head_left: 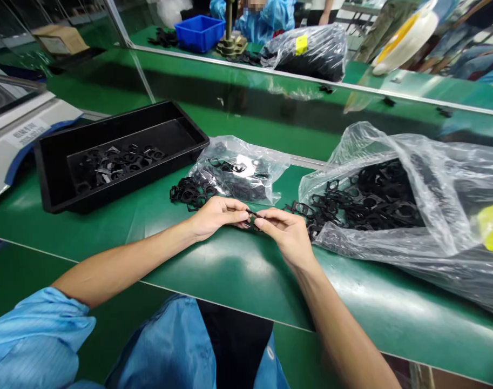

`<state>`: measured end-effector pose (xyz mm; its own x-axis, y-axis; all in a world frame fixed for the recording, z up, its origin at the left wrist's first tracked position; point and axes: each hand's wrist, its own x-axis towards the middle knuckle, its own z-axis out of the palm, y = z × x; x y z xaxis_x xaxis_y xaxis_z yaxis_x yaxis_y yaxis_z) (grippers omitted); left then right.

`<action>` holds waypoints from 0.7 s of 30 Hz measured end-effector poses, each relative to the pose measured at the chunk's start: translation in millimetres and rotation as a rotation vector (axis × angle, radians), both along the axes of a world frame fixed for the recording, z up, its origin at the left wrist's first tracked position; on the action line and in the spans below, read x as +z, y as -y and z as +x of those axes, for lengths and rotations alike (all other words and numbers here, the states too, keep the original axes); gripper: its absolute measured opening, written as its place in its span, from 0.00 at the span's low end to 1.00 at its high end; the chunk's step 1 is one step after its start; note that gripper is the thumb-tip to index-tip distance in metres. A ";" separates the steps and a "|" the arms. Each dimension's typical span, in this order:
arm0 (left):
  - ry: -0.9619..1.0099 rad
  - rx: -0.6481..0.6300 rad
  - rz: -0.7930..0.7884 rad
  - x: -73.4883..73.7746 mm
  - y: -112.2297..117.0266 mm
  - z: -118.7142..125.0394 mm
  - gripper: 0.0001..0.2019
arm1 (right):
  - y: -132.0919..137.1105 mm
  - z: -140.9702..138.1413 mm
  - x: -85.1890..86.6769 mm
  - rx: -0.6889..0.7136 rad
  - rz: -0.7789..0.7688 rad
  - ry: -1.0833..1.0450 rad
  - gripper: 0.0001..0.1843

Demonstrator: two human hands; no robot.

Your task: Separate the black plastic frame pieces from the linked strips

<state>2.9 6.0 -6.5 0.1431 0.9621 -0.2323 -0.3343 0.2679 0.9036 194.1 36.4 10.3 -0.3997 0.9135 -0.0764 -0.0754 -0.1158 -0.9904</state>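
Between my two hands, just above the green tabletop, is a small black plastic ring-shaped part (pixel 252 220). My left hand (pixel 217 217) pinches its left side between thumb and fingers. On its right side my right hand (pixel 284 231) grips it the same way. The fingertips cover much of the part, so its full outline is hidden. Beyond my left hand lies a loose pile of similar black parts (pixel 191 192), against a clear plastic bag (pixel 246 167) with more parts inside. Close to my right hand, black parts (pixel 306 210) spill from a large open plastic bag (pixel 367 237).
A black tray (pixel 52 200) with several black parts stands at the left, beside a white and blue machine (pixel 31 129). A low clear partition (pixel 238 108) runs behind. Across it are a blue bin (pixel 200 35), another filled bag (pixel 311 51) and a person in blue (pixel 266 24).
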 end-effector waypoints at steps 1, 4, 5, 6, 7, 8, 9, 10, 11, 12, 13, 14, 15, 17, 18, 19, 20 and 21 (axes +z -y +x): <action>0.003 -0.010 -0.002 1.1 -0.3 -0.5 0.24 | -0.1 -0.2 -0.5 0.001 -0.001 -0.003 0.16; 0.034 -0.085 -0.007 4.1 -1.0 -3.0 0.24 | 0.1 -0.4 -1.4 0.011 -0.012 -0.008 0.17; 0.054 -0.117 -0.013 4.5 -1.2 -3.9 0.24 | 0.4 -0.4 -1.4 0.013 -0.017 -0.008 0.17; 0.075 -0.142 -0.022 4.6 -1.3 -4.8 0.25 | 0.8 -0.4 -1.1 0.009 -0.020 -0.007 0.17; 0.096 -0.159 -0.035 4.2 -1.3 -5.6 0.25 | 1.3 -0.5 -0.6 0.002 -0.021 -0.007 0.17; 0.114 -0.165 -0.049 3.4 -1.4 -6.3 0.25 | 2.0 -0.6 0.1 -0.007 -0.019 -0.008 0.17; 0.127 -0.164 -0.064 2.5 -1.5 -7.0 0.25 | 2.7 -1.0 1.0 -0.018 -0.013 -0.010 0.16; 0.132 -0.160 -0.077 1.4 -1.6 -7.5 0.25 | 3.4 -1.5 2.0 -0.026 -0.008 -0.013 0.16; 0.133 -0.155 -0.085 0.5 -1.8 -8.1 0.25 | 4.1 -2.1 3.0 -0.032 -0.005 -0.018 0.14; 0.131 -0.155 -0.088 -0.2 -1.9 -8.5 0.25 | 4.8 -2.7 3.8 -0.035 -0.004 -0.027 0.13; 0.131 -0.157 -0.088 -0.5 -2.1 -8.9 0.24 | 5.2 -3.3 4.4 -0.032 -0.006 -0.037 0.12; 0.134 -0.163 -0.085 -0.6 -2.2 -9.2 0.24 | 5.4 -3.7 4.7 -0.029 -0.010 -0.048 0.12; 0.140 -0.173 -0.082 -0.4 -2.2 -9.3 0.24 | 5.2 -3.8 4.5 -0.021 -0.014 -0.056 0.11; 0.151 -0.192 -0.078 0.5 -2.2 -8.8 0.25 | 3.6 -2.9 2.8 -0.001 -0.008 -0.053 0.11; 0.147 -0.193 -0.076 1.0 -2.2 -8.1 0.25 | 2.6 -1.8 1.5 0.006 0.007 -0.039 0.11; 0.130 -0.183 -0.072 1.6 -2.1 -7.0 0.25 | 1.7 -0.5 0.0 0.009 0.035 -0.012 0.11; 0.096 -0.161 -0.062 2.3 -1.8 -5.5 0.25 | 1.2 0.9 -1.5 0.002 0.077 0.027 0.11; 0.047 -0.126 -0.046 3.1 -1.2 -3.6 0.25 | 1.4 2.3 -2.8 -0.013 0.129 0.075 0.11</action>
<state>-0.7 7.2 -3.4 0.2735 0.9245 -0.2655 -0.3373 0.3507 0.8736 196.4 34.9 7.5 -0.3852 0.9227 0.0132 -0.0012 0.0138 -0.9999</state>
